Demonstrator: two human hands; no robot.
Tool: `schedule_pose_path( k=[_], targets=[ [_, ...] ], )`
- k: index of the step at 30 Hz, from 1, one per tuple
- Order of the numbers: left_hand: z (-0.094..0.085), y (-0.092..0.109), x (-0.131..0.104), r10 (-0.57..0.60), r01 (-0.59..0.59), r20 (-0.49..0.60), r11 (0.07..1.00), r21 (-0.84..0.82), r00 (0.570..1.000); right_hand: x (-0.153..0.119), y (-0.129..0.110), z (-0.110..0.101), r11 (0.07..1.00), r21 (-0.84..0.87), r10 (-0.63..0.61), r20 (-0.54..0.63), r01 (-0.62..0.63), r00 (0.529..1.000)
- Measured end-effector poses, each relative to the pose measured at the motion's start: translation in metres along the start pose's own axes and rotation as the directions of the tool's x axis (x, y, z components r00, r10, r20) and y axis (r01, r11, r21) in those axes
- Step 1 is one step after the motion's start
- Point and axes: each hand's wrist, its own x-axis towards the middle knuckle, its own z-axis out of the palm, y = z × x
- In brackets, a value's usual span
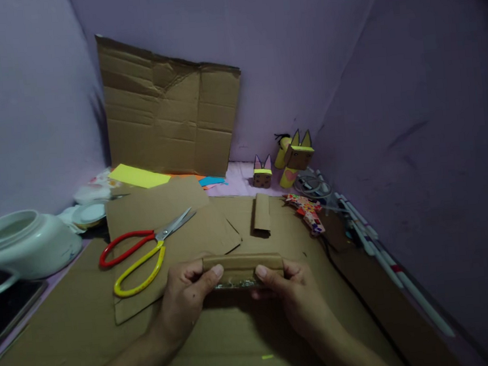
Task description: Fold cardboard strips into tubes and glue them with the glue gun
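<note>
A folded strip of brown cardboard is held level above the cardboard mat by both hands. My left hand grips its left end, thumb on the front face. Around its right end my right hand is closed, the thumb pressed on the front and some fingers underneath. Something shiny and clear shows along the strip's lower edge. Beyond it lies another folded cardboard piece. Scissors with one red and one yellow handle rest, blades apart, on flat cardboard sheets to the left.
A white teapot stands at the left. A large cardboard panel leans on the back wall. Cat-eared cardboard figures stand at the back. A patterned glue gun lies at right, its black cord running forward beside grey tubes.
</note>
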Motion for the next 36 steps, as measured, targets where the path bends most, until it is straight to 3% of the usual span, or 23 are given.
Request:
schedule_pose_path(
  k=[5,11,14,16,21,27,36],
  targets=[
    [-0.0004,-0.0007,0.0008,-0.03,0.03,-0.01,0.999,-0.021,0.999,0.0013,0.0003,-0.0043,1.0,0.005,0.019,0.029,-0.019,0.999],
    [0.0016,0.0039,0.0049,-0.074,0.066,-0.037,0.982,-0.175,0.997,0.0044,-0.0049,-0.0091,0.999,0.032,-0.03,0.181,0.024,0.983],
    [0.0027,0.0054,0.0041,-0.118,0.114,0.0,0.965,-0.236,0.993,0.0038,-0.0055,-0.0071,0.998,-0.043,-0.05,0.129,0.056,0.99],
    [0.0025,0.0044,0.0031,-0.117,0.118,0.016,0.967,-0.225,0.993,0.0036,-0.0053,-0.0057,0.995,-0.091,-0.028,0.073,0.035,0.997],
    [0.0004,-0.0006,0.0022,-0.079,0.079,0.006,0.98,-0.184,0.997,0.0046,-0.0041,-0.0031,0.995,-0.073,-0.058,0.118,0.067,0.991],
    [-0.001,-0.0016,0.0002,0.019,-0.017,0.014,0.996,-0.088,1.0,0.003,-0.001,-0.0013,0.992,-0.124,-0.032,0.038,0.036,0.999],
    [0.0018,0.0073,-0.0026,0.092,-0.094,0.033,0.994,0.053,0.995,0.0028,0.0018,0.0002,0.988,-0.133,-0.078,0.012,0.079,0.997]
  ],
)
